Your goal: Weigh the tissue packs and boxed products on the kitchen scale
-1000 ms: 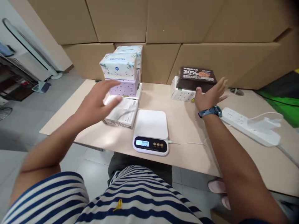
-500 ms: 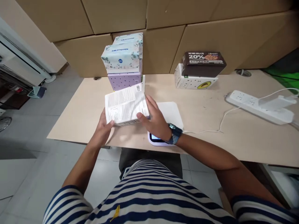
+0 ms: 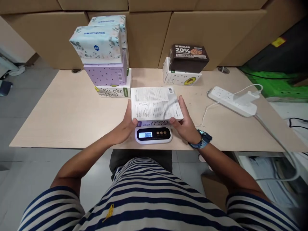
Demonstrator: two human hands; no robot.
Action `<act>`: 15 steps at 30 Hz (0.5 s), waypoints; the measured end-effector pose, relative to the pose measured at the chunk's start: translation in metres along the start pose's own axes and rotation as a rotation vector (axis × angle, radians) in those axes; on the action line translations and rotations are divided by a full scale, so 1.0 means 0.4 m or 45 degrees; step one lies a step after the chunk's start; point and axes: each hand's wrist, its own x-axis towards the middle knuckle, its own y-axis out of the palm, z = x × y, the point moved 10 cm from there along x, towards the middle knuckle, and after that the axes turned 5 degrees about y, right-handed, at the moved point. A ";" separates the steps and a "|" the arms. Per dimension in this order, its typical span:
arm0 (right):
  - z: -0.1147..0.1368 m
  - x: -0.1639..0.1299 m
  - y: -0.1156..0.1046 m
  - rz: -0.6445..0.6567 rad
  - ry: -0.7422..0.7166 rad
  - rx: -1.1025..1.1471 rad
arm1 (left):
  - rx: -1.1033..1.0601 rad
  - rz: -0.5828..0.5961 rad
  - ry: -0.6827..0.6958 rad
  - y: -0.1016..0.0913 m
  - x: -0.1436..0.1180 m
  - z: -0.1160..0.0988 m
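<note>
Between my two hands is a white-and-purple box (image 3: 155, 104), its printed back with a barcode facing up. My left hand (image 3: 126, 125) grips its left side, thumb at the near edge. On its right side my right hand (image 3: 185, 122) is closed the same way, a watch (image 3: 203, 138) on that wrist. The box is over a digital scale (image 3: 154, 140), hiding its plate; whether they touch I cannot tell. Lit on the scale's display is 0.00.
Tissue packs (image 3: 98, 46) top a purple box (image 3: 106, 74) and a white box (image 3: 113, 92) at back left. A dark brown box (image 3: 189, 59) lies on an avocado-print box (image 3: 181, 78). On the right is a power strip (image 3: 232, 101). Cardboard boxes (image 3: 144, 41) wall the table's back.
Both hands have carried the box rightward from beside the tissue stack to over the scale. The scale's display has come into sight. The camera view has shifted too.
</note>
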 end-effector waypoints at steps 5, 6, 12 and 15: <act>-0.026 0.021 0.011 0.166 -0.046 0.082 | -0.183 -0.177 -0.069 -0.029 0.042 0.026; -0.031 0.033 0.006 0.177 -0.049 0.097 | -0.221 -0.212 -0.072 -0.038 0.063 0.028; -0.089 0.124 -0.023 0.057 0.129 0.178 | -0.139 -0.457 -0.042 -0.114 0.147 0.064; -0.100 0.134 0.012 0.110 0.216 0.154 | -0.123 -0.400 -0.038 -0.100 0.134 0.076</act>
